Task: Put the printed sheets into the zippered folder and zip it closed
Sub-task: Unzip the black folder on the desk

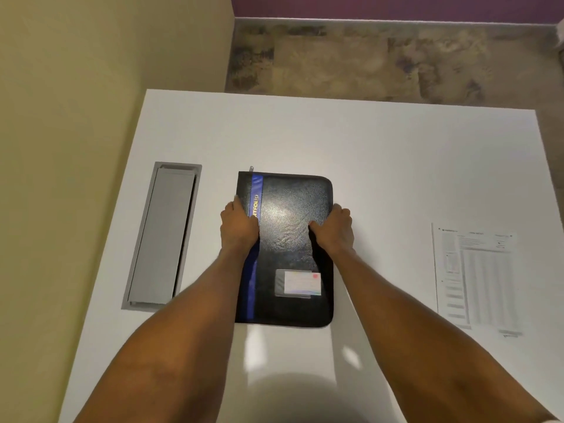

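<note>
A black zippered folder [290, 215] with a blue stripe and a card pocket lies closed in the middle of the white table [381, 154]. Its zip pull [251, 168] sticks out at the far left corner. My left hand [238, 227] grips the folder's left edge, over the blue stripe. My right hand [334, 228] grips the right edge, thumb on the cover. The printed sheets [479, 279] lie in a stack on the table far to the right, apart from both hands.
A grey metal cable hatch [163, 236] is set into the table left of the folder. A beige wall [91, 71] stands on the left. Beyond the table's far edge is patterned floor [381, 59].
</note>
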### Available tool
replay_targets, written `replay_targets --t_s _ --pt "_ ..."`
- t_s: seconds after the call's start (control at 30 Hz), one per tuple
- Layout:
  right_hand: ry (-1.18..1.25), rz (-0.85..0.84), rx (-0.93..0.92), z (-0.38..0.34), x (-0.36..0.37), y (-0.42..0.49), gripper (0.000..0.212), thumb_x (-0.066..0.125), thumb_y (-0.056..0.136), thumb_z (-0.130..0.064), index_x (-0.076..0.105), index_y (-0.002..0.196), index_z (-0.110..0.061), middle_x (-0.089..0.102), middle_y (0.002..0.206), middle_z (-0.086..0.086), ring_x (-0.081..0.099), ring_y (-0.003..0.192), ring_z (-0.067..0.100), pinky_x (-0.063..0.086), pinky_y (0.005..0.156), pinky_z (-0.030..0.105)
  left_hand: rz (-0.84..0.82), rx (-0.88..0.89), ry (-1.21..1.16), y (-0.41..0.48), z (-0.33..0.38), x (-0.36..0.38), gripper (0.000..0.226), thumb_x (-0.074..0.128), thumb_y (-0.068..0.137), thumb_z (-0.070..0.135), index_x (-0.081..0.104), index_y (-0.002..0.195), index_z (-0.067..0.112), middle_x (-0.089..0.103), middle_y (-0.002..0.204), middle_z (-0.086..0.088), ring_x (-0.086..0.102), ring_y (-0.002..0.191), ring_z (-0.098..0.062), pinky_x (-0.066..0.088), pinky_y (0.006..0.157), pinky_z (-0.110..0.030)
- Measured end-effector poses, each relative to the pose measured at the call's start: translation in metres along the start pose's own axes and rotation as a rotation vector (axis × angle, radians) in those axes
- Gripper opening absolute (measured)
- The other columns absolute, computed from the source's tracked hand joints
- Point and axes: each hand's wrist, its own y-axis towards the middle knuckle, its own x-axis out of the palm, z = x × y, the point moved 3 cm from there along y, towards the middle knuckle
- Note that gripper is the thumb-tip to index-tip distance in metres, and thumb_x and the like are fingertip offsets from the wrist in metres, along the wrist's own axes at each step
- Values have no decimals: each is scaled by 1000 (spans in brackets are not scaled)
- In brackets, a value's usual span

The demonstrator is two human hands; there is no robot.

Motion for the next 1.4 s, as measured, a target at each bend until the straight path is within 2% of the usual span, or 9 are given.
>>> replay_targets --t_s 0.23,0.5,0.63,0.7,0.83,1.0,1.07,1.23,1.4 --pt "10 11 44 5 9 10 65 76 87 -37 48 135 -3 49 134 18 49 127 36 48 100 46 65 -9 86 -3 5 6 58 63 97 18 42 147 0 48 145 -22 43 133 -39 39 106 -46" --pt "-28 41 54 26 8 -11 61 76 85 -32 48 132 -4 50 130 18 50 124 36 49 97 47 103 -37 -1 -34 -6 22 48 61 94 11 49 139 5 49 143 -14 44 130 -31 45 99 -40" --pt "-22 25 80 40 6 -24 60 76 87 -32 49 133 -6 51 130 16 52 123 35 48 98 47 108 -35 29 -41 -10 29 46 58 95 13 50 141 7 50 141 -11 45 129 -29 46 100 -41" --pt "-80 88 63 39 1 -25 52 72 89 -32 51 129 -6 53 127 16 53 120 35 46 99 46 120 -23 97 -40 -9 30 46 57 98 17 49 142 8 50 143 -11 46 129 -30 43 102 -44" --pt "-183 141 -190 2 -10 3 37 57 98 -28 59 128 -6 57 127 16 55 118 34 44 101 46 150 56 212 -15 2 21 46 55 100 22 50 145 10 47 145 -13 46 132 -32 39 105 -47" --pt "-197 -18 -563 -83 -7 58 27 56 103 -25 67 127 -16 63 122 11 60 113 30 47 99 43 74 70 23 32 22 7 43 50 99 15 52 141 16 46 132 -12 60 111 -38 45 95 -39" --pt "-220 -100 -666 -114 1 74 26 59 103 -25 68 126 -18 63 119 10 62 111 30 49 97 44 31 51 16 47 26 7 45 48 100 18 53 144 19 53 135 -13 62 114 -39 48 97 -41" --pt "-405 -335 -849 -151 25 98 36 59 99 -10 67 131 -24 58 122 10 63 109 27 49 94 42 -25 84 -52 62 26 13 39 51 98 18 63 135 19 73 124 -11 67 110 -36 55 97 -48" --pt "-469 -386 -895 -151 37 107 28 61 100 -22 71 125 -28 57 119 4 56 99 22 36 78 30 7 85 -131 63 24 17 33 53 98 16 65 129 15 74 118 -13 68 105 -36 56 93 -49"
